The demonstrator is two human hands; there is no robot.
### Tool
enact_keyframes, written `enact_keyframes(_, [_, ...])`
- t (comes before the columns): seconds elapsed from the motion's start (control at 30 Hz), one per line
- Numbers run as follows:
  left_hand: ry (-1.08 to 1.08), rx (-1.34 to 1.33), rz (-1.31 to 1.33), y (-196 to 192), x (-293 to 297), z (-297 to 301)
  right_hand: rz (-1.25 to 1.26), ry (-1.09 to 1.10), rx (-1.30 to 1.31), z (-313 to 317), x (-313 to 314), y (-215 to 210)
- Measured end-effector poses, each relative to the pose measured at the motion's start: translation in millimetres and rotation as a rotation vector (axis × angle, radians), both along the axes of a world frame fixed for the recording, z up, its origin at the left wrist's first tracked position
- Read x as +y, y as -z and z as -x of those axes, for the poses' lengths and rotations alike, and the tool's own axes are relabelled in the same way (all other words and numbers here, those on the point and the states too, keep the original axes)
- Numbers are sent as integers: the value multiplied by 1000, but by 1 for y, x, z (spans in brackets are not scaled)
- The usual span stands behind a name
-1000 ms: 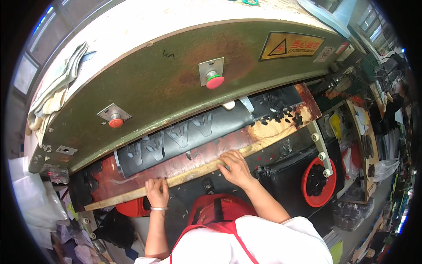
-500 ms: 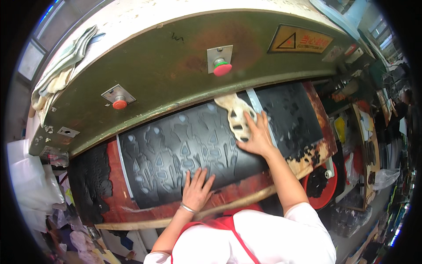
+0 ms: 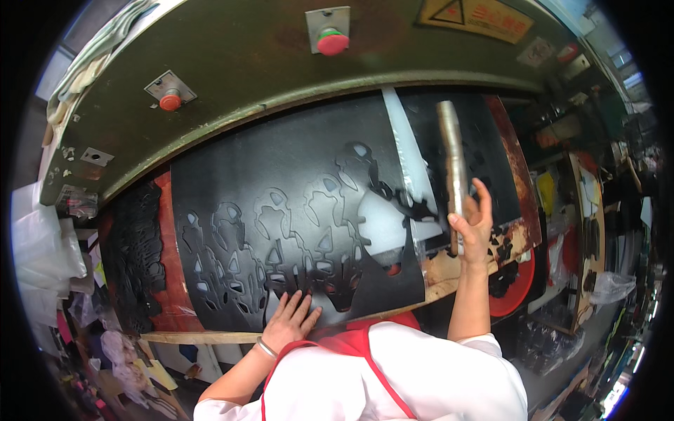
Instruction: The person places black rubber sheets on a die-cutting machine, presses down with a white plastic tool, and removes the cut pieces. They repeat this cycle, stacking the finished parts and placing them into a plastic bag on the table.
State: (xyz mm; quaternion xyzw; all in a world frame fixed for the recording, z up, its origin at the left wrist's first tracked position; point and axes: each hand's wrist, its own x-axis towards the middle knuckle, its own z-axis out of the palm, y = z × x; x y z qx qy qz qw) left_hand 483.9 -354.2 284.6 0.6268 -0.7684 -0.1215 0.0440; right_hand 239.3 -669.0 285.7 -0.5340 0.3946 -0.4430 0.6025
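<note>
My right hand (image 3: 474, 228) grips a metal cutting die (image 3: 453, 158), tilted up so that mostly its long, wavy edge shows. The die is raised over the right part of the board. My left hand (image 3: 291, 319) lies with fingers spread on the near edge of a black sheet (image 3: 309, 133). Rows of cut outlines and small holes run across this sheet. Right of them is a larger gap with a pale underlayer (image 3: 382, 221) showing through, and a torn-looking strip of black offcut (image 3: 411, 205) lies beside it.
A green press beam (image 3: 239, 63) with two red buttons spans the far side. Black scrap (image 3: 137, 256) is heaped at the left on a red board (image 3: 168, 245). A red tub (image 3: 516, 291) stands below the right end, and clear plastic sheets (image 3: 45, 238) hang at the left.
My right hand has lifted the die off the sheet, tipped it on edge and moved it right. The black sheet has shifted toward me, my left hand with it, and its cut outlines now show more clearly.
</note>
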Motion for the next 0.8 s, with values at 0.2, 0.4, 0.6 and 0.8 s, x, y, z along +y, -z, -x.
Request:
enact_keyframes(0.2, [-154,109,7,-29,-53,9,265,300,615,80,16,27])
enact_keyframes(0.4, [156,-74,453,-24,-156,67,397,229,1051,106,37,51])
enact_keyframes(0.6, [279,-103,415,12,-179,76,649,340,1202,97,54,45])
enact_keyframes(0.8, [356,-65,300,24,-165,71,707,215,604,36,87,48])
